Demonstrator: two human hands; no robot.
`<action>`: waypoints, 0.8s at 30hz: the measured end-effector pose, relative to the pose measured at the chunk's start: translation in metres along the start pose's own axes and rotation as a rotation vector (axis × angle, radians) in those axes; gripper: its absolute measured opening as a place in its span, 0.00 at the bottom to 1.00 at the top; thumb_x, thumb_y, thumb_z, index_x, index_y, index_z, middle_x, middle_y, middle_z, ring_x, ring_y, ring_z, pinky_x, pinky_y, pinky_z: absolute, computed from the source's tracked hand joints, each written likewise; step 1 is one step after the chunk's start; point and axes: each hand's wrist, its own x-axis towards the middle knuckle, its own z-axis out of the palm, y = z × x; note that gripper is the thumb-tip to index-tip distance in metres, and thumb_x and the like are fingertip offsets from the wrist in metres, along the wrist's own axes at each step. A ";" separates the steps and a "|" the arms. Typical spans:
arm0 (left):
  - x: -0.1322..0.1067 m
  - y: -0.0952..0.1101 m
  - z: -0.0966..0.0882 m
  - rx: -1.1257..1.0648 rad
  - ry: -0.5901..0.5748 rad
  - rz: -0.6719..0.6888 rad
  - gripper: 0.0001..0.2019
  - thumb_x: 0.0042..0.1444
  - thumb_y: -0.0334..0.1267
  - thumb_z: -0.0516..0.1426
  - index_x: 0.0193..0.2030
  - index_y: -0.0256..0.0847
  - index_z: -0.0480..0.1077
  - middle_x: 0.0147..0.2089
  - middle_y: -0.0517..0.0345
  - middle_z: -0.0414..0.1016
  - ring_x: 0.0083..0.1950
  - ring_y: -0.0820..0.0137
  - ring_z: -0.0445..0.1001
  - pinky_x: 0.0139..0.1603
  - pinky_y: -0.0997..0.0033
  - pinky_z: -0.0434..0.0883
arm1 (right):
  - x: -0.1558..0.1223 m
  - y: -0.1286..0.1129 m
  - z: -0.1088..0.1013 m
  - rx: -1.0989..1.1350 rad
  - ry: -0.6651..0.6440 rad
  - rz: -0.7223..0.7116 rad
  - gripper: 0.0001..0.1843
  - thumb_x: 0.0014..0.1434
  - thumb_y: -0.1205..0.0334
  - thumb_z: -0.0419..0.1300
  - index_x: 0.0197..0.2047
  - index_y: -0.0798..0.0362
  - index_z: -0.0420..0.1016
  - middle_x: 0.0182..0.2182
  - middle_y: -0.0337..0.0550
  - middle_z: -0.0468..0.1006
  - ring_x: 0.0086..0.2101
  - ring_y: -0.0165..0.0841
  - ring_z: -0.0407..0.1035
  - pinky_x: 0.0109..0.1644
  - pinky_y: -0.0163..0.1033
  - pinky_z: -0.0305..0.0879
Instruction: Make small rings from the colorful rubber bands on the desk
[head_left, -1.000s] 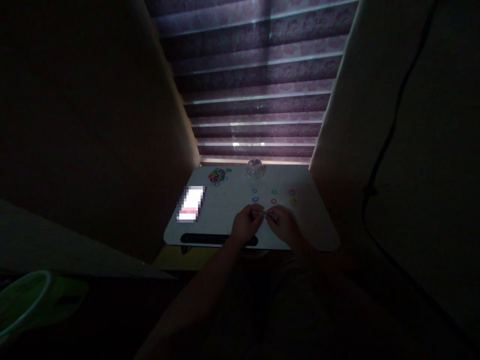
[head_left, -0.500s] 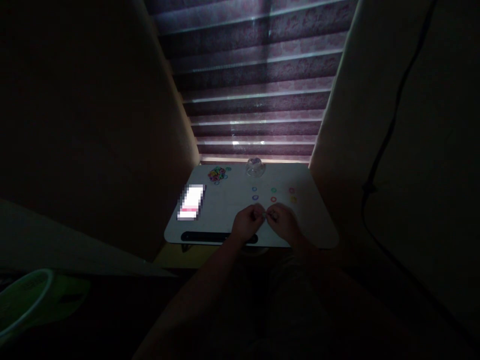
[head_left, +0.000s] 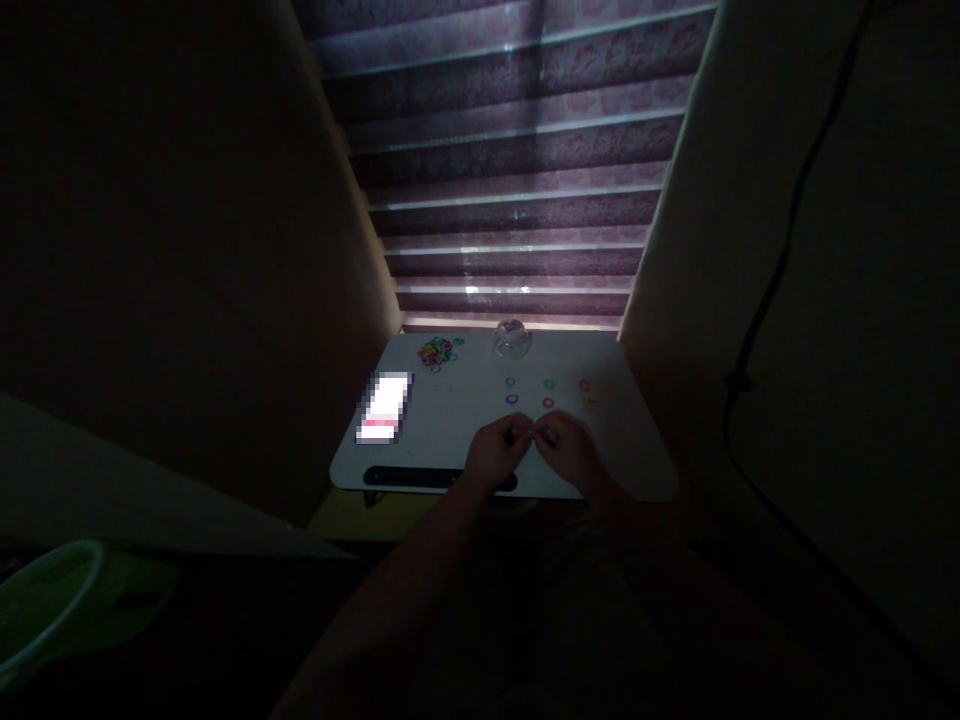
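My left hand and my right hand meet fingertip to fingertip over the near middle of a small white lap table. Both hands are closed in a pinch on a small rubber band held between them; its colour is hard to make out in the dim light. Just beyond the hands lie several small coloured bands in two rows: blue ones, a green and a red one, and pink and yellow ones.
A heap of mixed coloured bands lies at the table's far left. A small clear glass bowl stands at the far middle. A lit phone rests on the left. Window blinds hang behind; a green object sits lower left.
My hands have drawn closer together, so the band stretched between them a second ago is now short. The view shifted slightly; the things on the table have not moved.
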 end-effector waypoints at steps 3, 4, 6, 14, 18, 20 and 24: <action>-0.001 0.002 -0.001 0.004 -0.020 0.008 0.07 0.57 0.37 0.57 0.40 0.43 0.76 0.37 0.60 0.80 0.37 0.71 0.76 0.41 0.73 0.70 | 0.000 0.001 0.000 0.007 -0.004 -0.005 0.02 0.54 0.65 0.58 0.32 0.50 0.73 0.26 0.39 0.74 0.27 0.32 0.67 0.31 0.36 0.63; -0.001 0.003 -0.001 0.008 -0.022 0.008 0.07 0.57 0.37 0.57 0.40 0.43 0.76 0.36 0.60 0.80 0.36 0.71 0.76 0.41 0.74 0.70 | 0.000 0.000 0.001 0.008 -0.001 -0.005 0.02 0.54 0.65 0.58 0.33 0.50 0.72 0.26 0.39 0.74 0.27 0.32 0.68 0.31 0.36 0.63; -0.001 0.002 -0.001 0.013 -0.018 0.004 0.06 0.57 0.37 0.57 0.39 0.42 0.75 0.36 0.60 0.80 0.36 0.71 0.75 0.40 0.74 0.70 | 0.000 0.000 0.001 0.003 0.010 0.002 0.02 0.54 0.65 0.59 0.33 0.50 0.72 0.26 0.39 0.74 0.27 0.32 0.68 0.31 0.35 0.63; -0.002 -0.003 0.000 0.042 0.017 0.025 0.07 0.60 0.39 0.56 0.38 0.42 0.74 0.34 0.60 0.78 0.34 0.71 0.73 0.36 0.74 0.67 | 0.000 0.001 0.003 -0.053 -0.015 -0.012 0.03 0.56 0.63 0.59 0.31 0.51 0.72 0.25 0.39 0.73 0.26 0.31 0.67 0.31 0.35 0.62; -0.002 -0.002 0.000 0.077 0.018 0.023 0.07 0.60 0.40 0.55 0.38 0.41 0.73 0.35 0.60 0.78 0.34 0.71 0.73 0.37 0.74 0.67 | 0.000 0.003 0.002 -0.085 -0.016 -0.038 0.02 0.54 0.65 0.59 0.31 0.51 0.72 0.25 0.40 0.73 0.26 0.32 0.67 0.31 0.35 0.61; -0.002 -0.002 0.001 0.077 0.012 0.029 0.07 0.60 0.40 0.55 0.37 0.42 0.73 0.34 0.60 0.77 0.34 0.71 0.72 0.37 0.74 0.67 | 0.000 0.003 0.002 -0.081 -0.013 -0.027 0.02 0.53 0.66 0.58 0.31 0.51 0.72 0.25 0.39 0.73 0.26 0.31 0.66 0.30 0.35 0.61; -0.002 -0.003 0.002 0.058 -0.012 0.051 0.05 0.59 0.39 0.56 0.37 0.42 0.73 0.33 0.62 0.77 0.32 0.72 0.72 0.35 0.75 0.66 | 0.000 0.003 0.002 -0.062 -0.011 -0.023 0.04 0.51 0.68 0.57 0.31 0.51 0.71 0.25 0.39 0.72 0.26 0.31 0.66 0.31 0.35 0.61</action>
